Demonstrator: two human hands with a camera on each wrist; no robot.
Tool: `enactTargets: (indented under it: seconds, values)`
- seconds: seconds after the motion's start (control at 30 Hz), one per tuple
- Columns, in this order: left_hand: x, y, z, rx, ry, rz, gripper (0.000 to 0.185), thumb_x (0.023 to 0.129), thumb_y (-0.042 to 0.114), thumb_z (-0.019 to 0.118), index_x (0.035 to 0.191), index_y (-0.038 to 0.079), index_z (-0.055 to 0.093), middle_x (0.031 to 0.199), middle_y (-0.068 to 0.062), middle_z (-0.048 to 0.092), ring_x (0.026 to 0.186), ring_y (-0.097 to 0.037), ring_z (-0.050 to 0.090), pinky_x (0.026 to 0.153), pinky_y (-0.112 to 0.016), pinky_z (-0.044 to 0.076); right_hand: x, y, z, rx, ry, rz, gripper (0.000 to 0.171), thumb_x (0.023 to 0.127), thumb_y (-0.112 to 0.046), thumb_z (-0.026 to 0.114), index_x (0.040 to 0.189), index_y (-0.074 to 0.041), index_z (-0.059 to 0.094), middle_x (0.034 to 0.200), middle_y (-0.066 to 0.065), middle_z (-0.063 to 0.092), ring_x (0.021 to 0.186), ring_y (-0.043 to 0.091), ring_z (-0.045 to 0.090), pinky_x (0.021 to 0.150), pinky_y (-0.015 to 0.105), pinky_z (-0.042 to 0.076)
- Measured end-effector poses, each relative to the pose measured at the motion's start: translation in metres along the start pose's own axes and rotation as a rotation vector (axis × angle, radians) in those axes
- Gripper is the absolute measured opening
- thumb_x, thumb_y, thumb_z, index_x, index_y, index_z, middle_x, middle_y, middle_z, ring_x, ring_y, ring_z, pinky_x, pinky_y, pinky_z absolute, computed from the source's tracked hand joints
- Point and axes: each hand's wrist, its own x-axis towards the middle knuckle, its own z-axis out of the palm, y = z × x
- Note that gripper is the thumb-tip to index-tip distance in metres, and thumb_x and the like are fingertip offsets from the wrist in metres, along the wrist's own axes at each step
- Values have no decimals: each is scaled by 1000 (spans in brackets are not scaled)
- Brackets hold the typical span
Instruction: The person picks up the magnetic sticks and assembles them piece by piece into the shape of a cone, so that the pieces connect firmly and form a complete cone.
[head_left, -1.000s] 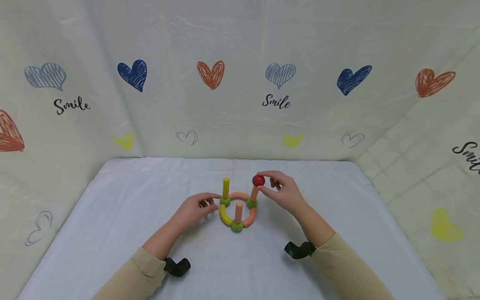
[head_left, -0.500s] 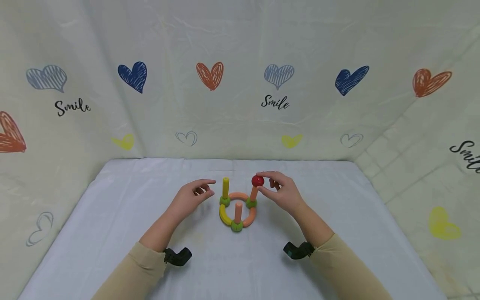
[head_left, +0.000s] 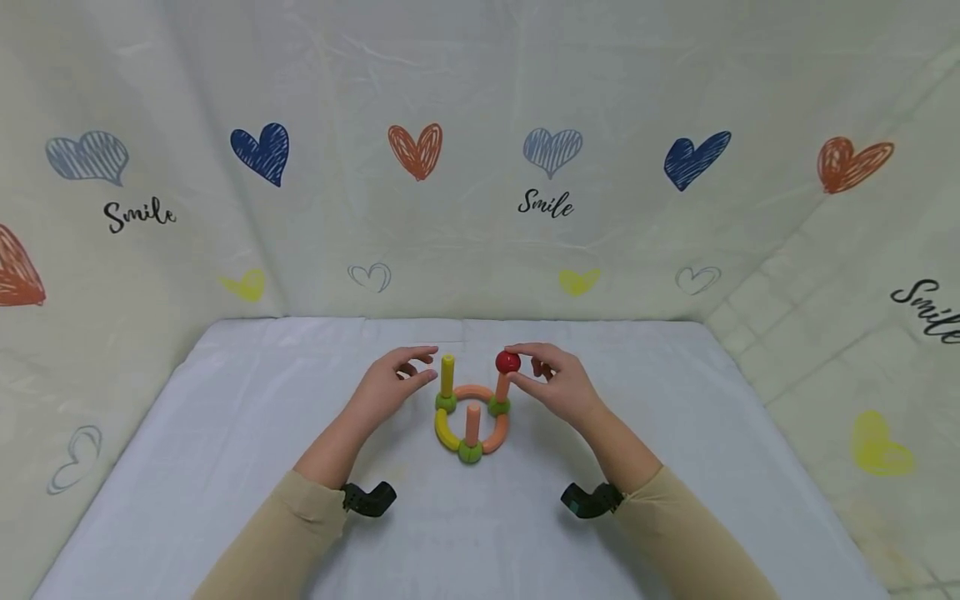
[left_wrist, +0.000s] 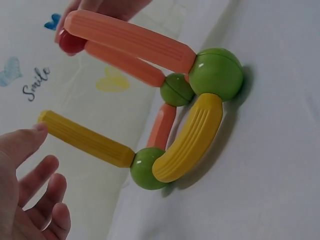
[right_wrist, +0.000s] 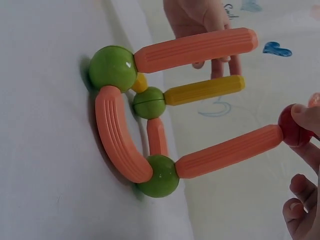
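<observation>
On the table, three green balls (head_left: 470, 452) joined by one yellow curved rod (left_wrist: 192, 142) and two orange curved rods (right_wrist: 116, 132) form a ring of magnetic building pieces. A straight rod rises from each ball: a yellow rod (head_left: 447, 377) at back left, an orange rod (head_left: 472, 425) in front, another orange rod (right_wrist: 227, 152) at back right. My right hand (head_left: 566, 385) pinches a red ball (head_left: 507, 361) between thumb and fingers at the top of the back right rod. My left hand (head_left: 386, 387) has its fingers parted beside the yellow rod; its thumb (left_wrist: 27, 142) overlaps the rod's tip in the left wrist view.
A white cloth (head_left: 480, 533) covers the table. Behind and beside it hangs a pale sheet (head_left: 480, 233) printed with hearts and words. Dark wrist cameras (head_left: 369, 500) stick out inward from both sleeves.
My left hand has lifted from low beside the back left green ball up to the top of the yellow rod. The right hand keeps its pinch on the red ball.
</observation>
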Motion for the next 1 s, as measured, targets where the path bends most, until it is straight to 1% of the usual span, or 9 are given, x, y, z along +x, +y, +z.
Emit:
enactTargets:
  seconds: [0.17, 0.4, 0.67, 0.77, 0.9, 1.0]
  values:
    - [8, 0, 9, -16, -20, 3, 44, 94, 34, 70, 137, 30, 60, 127, 5, 63, 104, -19, 56, 78, -34, 49, 3, -5, 5, -2, -17, 25, 37, 88, -27, 77, 124, -23, 70, 95, -3, 61, 82, 22, 51, 63, 31, 44]
    - [10, 4, 20, 6, -14, -5, 38, 94, 31, 70, 132, 31, 66, 118, 8, 66, 100, -19, 57, 78, -34, 49, 5, -11, 12, -17, -18, 20, 37, 87, -30, 78, 123, -23, 70, 96, -1, 63, 80, 21, 51, 61, 31, 43]
    - [4, 8, 26, 35, -20, 54, 33, 94, 31, 70, 127, 30, 69, 114, 13, 67, 95, -15, 57, 79, -33, 49, 7, -19, 15, -42, -53, -3, 37, 88, -28, 77, 124, -24, 70, 100, -6, 65, 78, 20, 51, 61, 30, 43]
    - [3, 8, 27, 46, -15, 64, 32, 93, 32, 71, 125, 30, 70, 111, 13, 67, 92, -15, 56, 75, -32, 49, 9, -21, 17, -53, -76, -24, 36, 89, -27, 76, 124, -24, 71, 102, -7, 65, 77, 19, 50, 60, 29, 43]
    - [2, 9, 27, 57, -16, 81, 32, 92, 33, 72, 124, 30, 70, 107, 12, 67, 89, -16, 57, 73, -32, 49, 11, -23, 20, -66, -105, -58, 34, 90, -27, 76, 123, -24, 71, 107, -9, 67, 77, 18, 50, 60, 29, 43]
    - [3, 10, 29, 69, -16, 94, 32, 91, 35, 72, 123, 30, 71, 108, 13, 67, 89, -16, 57, 73, -32, 49, 12, -25, 21, -77, -126, -71, 34, 90, -27, 75, 124, -24, 71, 113, -11, 68, 78, 17, 50, 61, 30, 44]
